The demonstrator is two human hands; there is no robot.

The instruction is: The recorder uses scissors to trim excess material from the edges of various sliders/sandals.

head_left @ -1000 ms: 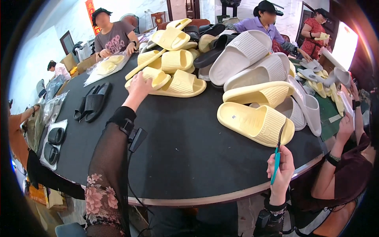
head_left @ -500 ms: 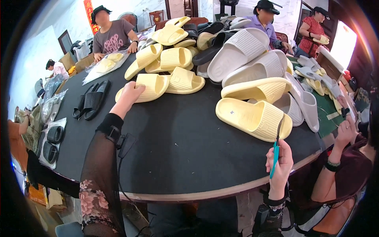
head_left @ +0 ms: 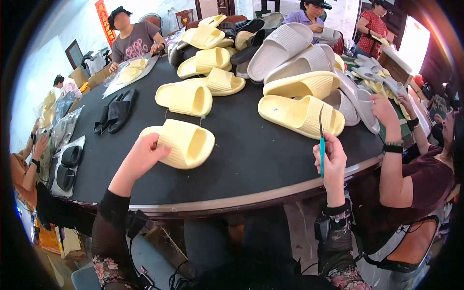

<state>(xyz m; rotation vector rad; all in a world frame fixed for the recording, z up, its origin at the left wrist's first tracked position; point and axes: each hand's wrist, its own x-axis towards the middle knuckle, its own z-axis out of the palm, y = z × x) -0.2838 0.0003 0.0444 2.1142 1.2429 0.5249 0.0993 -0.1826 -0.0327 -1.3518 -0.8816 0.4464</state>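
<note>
The left hand (head_left: 145,157) grips a yellow slide sandal (head_left: 191,147) by its sole and strap, over the dark tabletop (head_left: 237,179); whether it touches the surface is unclear. Just beyond it lies a second yellow slide (head_left: 179,100). The right hand (head_left: 333,162) holds a slim teal-handled tool (head_left: 322,157) upright, its dark tip overlapping a ridged yellow sandal (head_left: 280,111) in view; contact cannot be told. Gray slides (head_left: 278,50) are heaped behind that sandal, and black slides (head_left: 120,113) lie to the left.
</note>
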